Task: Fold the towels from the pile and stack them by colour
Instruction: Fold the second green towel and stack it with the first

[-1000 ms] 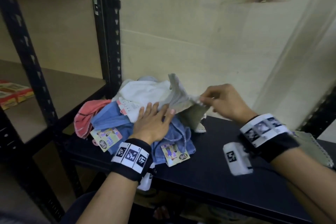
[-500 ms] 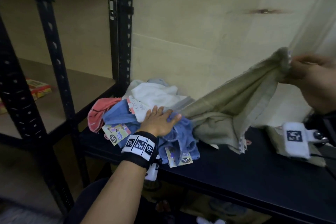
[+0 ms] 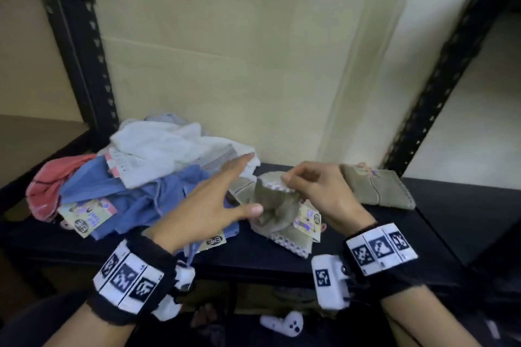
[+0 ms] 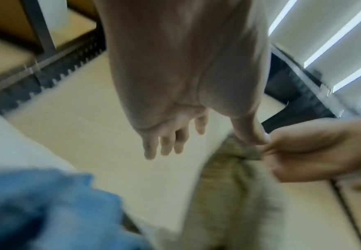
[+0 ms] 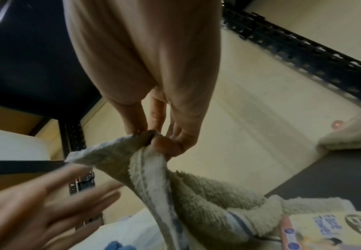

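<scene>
- Black metal shelving (image 3: 282, 259) stands against a pale cream wall (image 3: 239, 65); its dark shelf surface carries everything described below.
- A pile of towels (image 3: 135, 177) sits on the shelf near a black upright post (image 3: 76, 45). White cloth lies on top, blue below it, and a pink towel (image 3: 45, 186) lies at the edge of the pile closest to the post. Paper labels stick out of the pile.
- On the side of the pile away from the post, an olive-green towel (image 3: 270, 211) lies crumpled on the shelf, with one edge lifted.
- The right hand (image 3: 318, 191) pinches that lifted edge between thumb and curled fingers; the right wrist view shows the pinch clearly.
- The left hand (image 3: 208, 205) hovers just beside the pile with its fingers straight and spread, holding nothing. Its thumb lies close against the olive-green towel; actual contact cannot be told.
- Farther from the pile, beyond the right hand, a folded olive towel (image 3: 377, 189) lies flat on the shelf.
- Both wrists wear black bands with black-and-white square markers.
- A white game controller (image 3: 282, 324) lies below the shelf.
</scene>
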